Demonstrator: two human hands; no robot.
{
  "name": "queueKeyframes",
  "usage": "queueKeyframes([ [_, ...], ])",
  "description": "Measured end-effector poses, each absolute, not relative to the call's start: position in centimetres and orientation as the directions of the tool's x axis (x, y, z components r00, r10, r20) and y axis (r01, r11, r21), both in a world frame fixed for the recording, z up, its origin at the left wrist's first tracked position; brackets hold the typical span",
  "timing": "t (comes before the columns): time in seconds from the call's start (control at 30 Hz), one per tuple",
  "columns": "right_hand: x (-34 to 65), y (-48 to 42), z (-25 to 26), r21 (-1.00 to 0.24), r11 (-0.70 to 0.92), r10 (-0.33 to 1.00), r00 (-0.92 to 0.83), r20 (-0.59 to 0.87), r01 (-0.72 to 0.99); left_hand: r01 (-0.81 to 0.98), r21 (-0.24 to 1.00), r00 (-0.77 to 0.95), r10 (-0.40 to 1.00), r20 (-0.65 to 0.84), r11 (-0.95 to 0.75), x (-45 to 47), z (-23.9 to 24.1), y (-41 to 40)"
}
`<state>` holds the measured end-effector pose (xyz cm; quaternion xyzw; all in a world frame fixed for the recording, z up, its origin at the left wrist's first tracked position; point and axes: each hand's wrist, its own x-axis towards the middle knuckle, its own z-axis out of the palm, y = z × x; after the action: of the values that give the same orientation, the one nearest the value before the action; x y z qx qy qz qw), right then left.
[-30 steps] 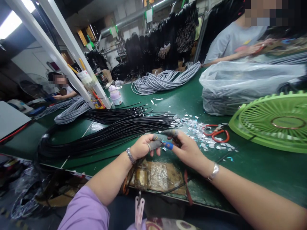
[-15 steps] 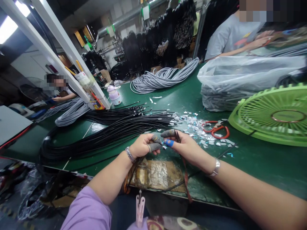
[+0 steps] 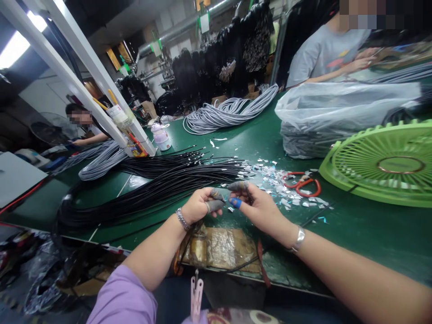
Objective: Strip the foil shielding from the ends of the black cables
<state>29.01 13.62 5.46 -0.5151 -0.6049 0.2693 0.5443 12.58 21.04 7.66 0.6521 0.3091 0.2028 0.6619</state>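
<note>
My left hand (image 3: 202, 203), with grey covers on thumb and forefinger, is pinched shut near the middle of the table. A thin end shows at its fingertips, and a black cable (image 3: 148, 227) runs in from the left behind my wrist. Facing it just to the right is my right hand (image 3: 258, 204), with blue tape on the thumb and a grey cover on the forefinger. Its fingers are curled, and something dark and narrow lies partly hidden in them. A small silvery scrap (image 3: 231, 209) is below the gap between the hands. A bundle of black cables (image 3: 162, 184) lies behind my left hand.
Foil scraps (image 3: 270, 173) and red-handled scissors (image 3: 308, 186) lie beyond my right hand. A green fan (image 3: 381, 166) and a plastic bag (image 3: 337, 117) stand at right. Grey cable coils (image 3: 229, 114) lie behind. A taped cardboard piece (image 3: 232, 247) is in front. Two other people sit farther off.
My right hand has drawn slightly away from the left, widening the gap between the fingertips. The dark tool that stood up between its fingers shows less now. The left hand has barely moved.
</note>
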Motion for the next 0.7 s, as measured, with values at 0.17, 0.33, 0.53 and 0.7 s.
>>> queueKeyframes([
  [0.17, 29.1, 13.6, 5.8, -0.853, 0.338, 0.916, 0.070, 0.395, 0.399, 0.103, 0.991, 0.726, 0.674, -0.134, 0.086, 12.5, 7.4, 21.3],
  [0.33, 29.3, 13.4, 6.2, -0.805, 0.342, 0.934, -0.081, 0.348, 0.485, 0.018, 1.000, 0.651, 0.759, -0.007, -0.006, 12.5, 7.3, 21.3],
  [0.53, 29.0, 13.2, 6.3, -0.793, 0.363, 0.930, -0.142, 0.338, 0.489, -0.011, 0.994, 0.576, 0.812, 0.093, -0.106, 12.6, 7.3, 21.3],
  [0.7, 29.1, 13.3, 6.5, -0.836, 0.342, 0.939, -0.134, 0.316, 0.429, 0.029, 0.980, 0.578, 0.804, 0.142, -0.195, 12.4, 6.9, 21.3],
])
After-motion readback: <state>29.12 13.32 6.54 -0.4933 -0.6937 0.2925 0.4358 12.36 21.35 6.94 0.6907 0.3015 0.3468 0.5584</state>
